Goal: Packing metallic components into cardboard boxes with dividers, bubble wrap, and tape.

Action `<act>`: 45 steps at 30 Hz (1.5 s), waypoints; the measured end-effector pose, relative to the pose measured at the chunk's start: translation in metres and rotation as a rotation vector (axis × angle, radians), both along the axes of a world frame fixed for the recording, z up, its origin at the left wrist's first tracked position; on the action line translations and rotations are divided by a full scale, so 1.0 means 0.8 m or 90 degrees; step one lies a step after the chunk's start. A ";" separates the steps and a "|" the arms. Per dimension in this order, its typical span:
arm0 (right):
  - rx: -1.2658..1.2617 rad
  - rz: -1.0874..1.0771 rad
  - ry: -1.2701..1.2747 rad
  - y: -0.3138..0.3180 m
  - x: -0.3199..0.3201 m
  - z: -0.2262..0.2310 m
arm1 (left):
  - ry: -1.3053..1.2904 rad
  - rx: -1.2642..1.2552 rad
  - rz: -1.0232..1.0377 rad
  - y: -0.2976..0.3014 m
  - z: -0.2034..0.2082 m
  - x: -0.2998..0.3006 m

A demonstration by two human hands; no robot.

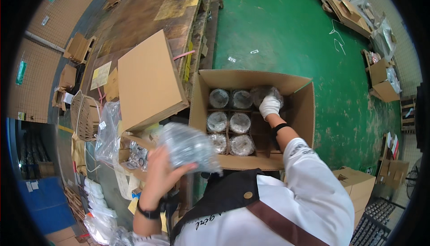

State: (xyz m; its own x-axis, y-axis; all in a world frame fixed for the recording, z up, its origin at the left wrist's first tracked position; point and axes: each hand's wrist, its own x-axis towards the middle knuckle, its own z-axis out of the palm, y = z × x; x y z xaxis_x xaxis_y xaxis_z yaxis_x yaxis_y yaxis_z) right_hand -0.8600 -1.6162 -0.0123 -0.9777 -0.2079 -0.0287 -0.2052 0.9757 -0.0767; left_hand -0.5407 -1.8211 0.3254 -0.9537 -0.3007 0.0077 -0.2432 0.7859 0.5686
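Note:
A large cardboard box [212,162] stands upright in front of me, split by cardboard dividers into cells. Several round, clear items wrapped in plastic film, such as one wrapped item [240,123], fill its left and middle columns. At the far right cell, my right hand [270,106], in a white glove, is closed on the near side of a darker wrapped round item [264,94]. My bare left hand [163,170] holds another plastic-wrapped item [186,145] left of the box, its outline smeared by motion. What lies inside that wrap cannot be made out.
A worn wooden table [139,17] runs along the left, with a stack of flat cardboard [150,82] on it. A wicker basket [84,116] and clear plastic bags [108,129] lie further left. Closed cartons [356,183] stand at right on the green floor [264,26].

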 end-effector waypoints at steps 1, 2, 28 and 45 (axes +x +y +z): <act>-0.003 0.001 -0.010 -0.006 -0.009 -0.001 | -0.051 -0.060 -0.068 0.006 -0.011 -0.040; -0.052 0.065 -0.097 -0.007 -0.019 0.005 | -0.104 -0.113 -0.144 0.013 -0.028 -0.075; -0.898 -0.101 -0.234 0.213 0.127 0.368 | -0.469 0.099 -0.401 0.190 -0.352 -0.265; -0.487 0.463 -1.112 -0.145 0.534 0.281 | -0.016 -0.108 1.145 0.024 -0.168 0.764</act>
